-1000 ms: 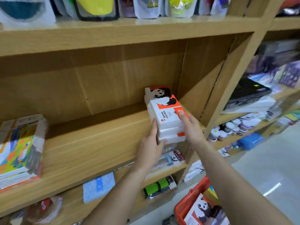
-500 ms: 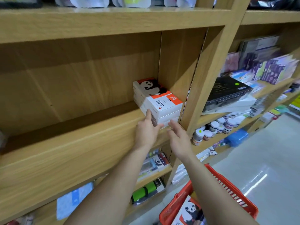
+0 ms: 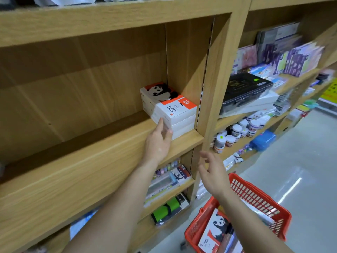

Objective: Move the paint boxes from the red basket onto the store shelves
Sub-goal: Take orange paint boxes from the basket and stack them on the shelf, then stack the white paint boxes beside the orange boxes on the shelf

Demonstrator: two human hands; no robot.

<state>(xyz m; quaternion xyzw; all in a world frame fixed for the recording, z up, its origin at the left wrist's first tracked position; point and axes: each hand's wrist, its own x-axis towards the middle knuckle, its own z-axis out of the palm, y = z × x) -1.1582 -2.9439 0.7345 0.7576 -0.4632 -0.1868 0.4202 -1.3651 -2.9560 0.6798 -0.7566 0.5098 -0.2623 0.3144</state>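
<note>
A stack of three white paint boxes (image 3: 173,108) with a panda and an orange band on top sits at the right end of the wooden shelf (image 3: 91,161), against the upright. My left hand (image 3: 159,141) rests flat against the stack's front left corner, fingertips touching it. My right hand (image 3: 212,172) hangs open in the air below the shelf, holding nothing. At the lower right stands the red basket (image 3: 259,199), and another panda paint box (image 3: 215,229) leans inside it.
The wooden upright (image 3: 217,84) divides this bay from the right bay, which holds a black case (image 3: 244,90), small paint jars (image 3: 237,132) and booklets. Lower shelves carry stationery and a green roll (image 3: 167,209). A glossy grey floor (image 3: 300,161) lies to the right.
The stack has slid right along the shelf to the upright. My right hand has let go and dropped away toward the basket. My left hand stays on the stack.
</note>
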